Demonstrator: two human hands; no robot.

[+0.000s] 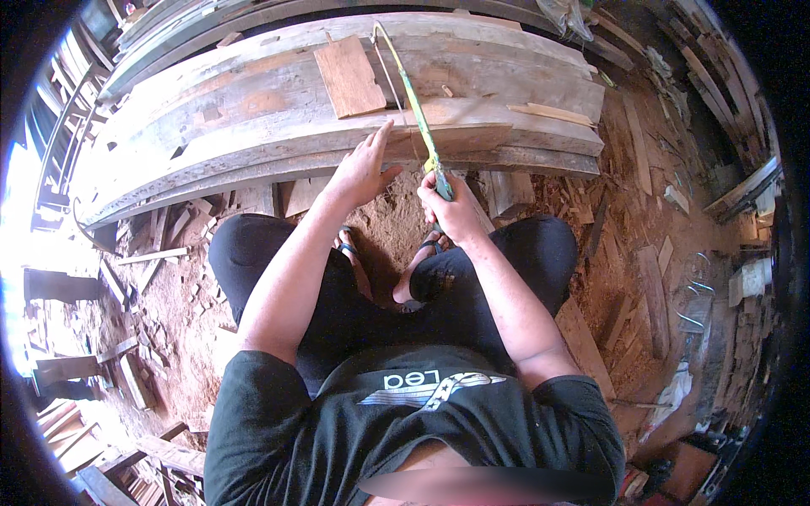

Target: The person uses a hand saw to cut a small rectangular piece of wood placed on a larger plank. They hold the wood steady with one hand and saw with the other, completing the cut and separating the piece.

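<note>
My right hand (456,209) is wrapped round the handle of a bow saw (413,94) with a thin yellow-green frame. Its far end reaches over the thick timber, and the narrow blade runs left of the frame, crossing the near edge of a wooden board (464,137). My left hand (361,172) is held at that board's left part, just left of the blade, with fingers stretched out and nothing gripped. Whether its fingertips press on the wood, I cannot tell. A reddish-brown flat wood piece (350,78) lies beyond my left hand.
Wide, weathered timbers (228,101) form the work surface before me. A pale wood strip (553,114) lies on their right part. Sawdust and offcuts cover the ground around my sandalled feet (431,246). Stacked lumber (717,84) stands at the far right.
</note>
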